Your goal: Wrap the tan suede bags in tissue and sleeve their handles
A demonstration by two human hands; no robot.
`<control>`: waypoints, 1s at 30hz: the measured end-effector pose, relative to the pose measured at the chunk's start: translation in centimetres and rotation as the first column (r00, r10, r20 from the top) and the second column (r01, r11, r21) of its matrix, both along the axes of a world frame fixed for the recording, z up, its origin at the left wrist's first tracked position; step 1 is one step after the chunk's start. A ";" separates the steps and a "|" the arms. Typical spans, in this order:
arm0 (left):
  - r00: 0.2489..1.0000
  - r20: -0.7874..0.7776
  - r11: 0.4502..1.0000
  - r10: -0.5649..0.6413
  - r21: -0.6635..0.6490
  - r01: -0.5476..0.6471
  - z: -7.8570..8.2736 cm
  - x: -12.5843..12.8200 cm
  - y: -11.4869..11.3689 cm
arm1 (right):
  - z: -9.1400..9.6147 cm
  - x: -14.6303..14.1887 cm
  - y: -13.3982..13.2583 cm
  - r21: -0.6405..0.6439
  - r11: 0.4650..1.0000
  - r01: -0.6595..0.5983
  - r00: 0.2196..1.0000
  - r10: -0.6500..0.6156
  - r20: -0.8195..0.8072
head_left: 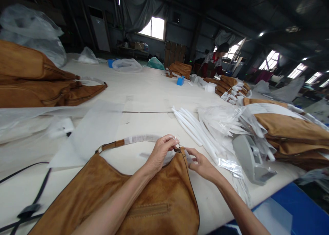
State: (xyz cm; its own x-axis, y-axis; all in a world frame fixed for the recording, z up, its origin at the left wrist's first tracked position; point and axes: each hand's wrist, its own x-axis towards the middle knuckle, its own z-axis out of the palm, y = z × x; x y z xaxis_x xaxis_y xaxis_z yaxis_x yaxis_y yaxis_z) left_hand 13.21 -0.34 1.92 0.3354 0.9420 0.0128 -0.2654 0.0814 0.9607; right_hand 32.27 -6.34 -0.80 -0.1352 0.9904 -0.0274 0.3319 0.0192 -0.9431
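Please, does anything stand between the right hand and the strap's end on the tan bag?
No, nothing visible does: the right hand is just beside the strap's end, at the top corner of the tan suede handbag. The left hand is on its far side.

Two hands, one left hand (160, 154) and one right hand (202, 164), were on one tan suede handbag (159, 194). Four piles of tan handbags (290, 135) lay nearby. There were also one co-worker (214, 61) and one small blue box (180, 80).
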 end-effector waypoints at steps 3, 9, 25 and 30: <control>0.999 0.050 0.999 0.006 -0.050 -0.003 0.3 -0.1 0.0 | -1.3 -0.5 -0.3 0.029 0.999 -0.032 0.998 0.030 0.049; 0.979 0.198 0.984 0.046 -0.179 -0.010 0.9 -0.4 0.1 | -3.4 -1.6 -0.2 0.066 0.981 0.181 0.982 -0.177 -0.071; 0.919 0.381 0.974 -0.102 -0.147 0.170 1.5 -1.2 0.0 | 2.5 -0.5 0.4 0.270 0.855 0.443 0.866 -0.330 -0.375; 0.958 0.267 0.993 -0.106 -0.022 0.116 2.1 -1.4 -0.5 | 6.6 -0.7 1.3 0.339 0.930 0.144 0.989 -0.150 -0.009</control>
State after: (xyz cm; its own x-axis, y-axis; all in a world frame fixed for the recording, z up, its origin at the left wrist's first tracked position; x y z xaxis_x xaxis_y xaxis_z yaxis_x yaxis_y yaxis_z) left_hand 11.81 -0.86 4.04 0.4270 0.9006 0.0817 -0.4975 0.1585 0.8528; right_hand 31.55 -5.07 5.81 0.0105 0.9502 0.3114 0.3707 0.2856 -0.8838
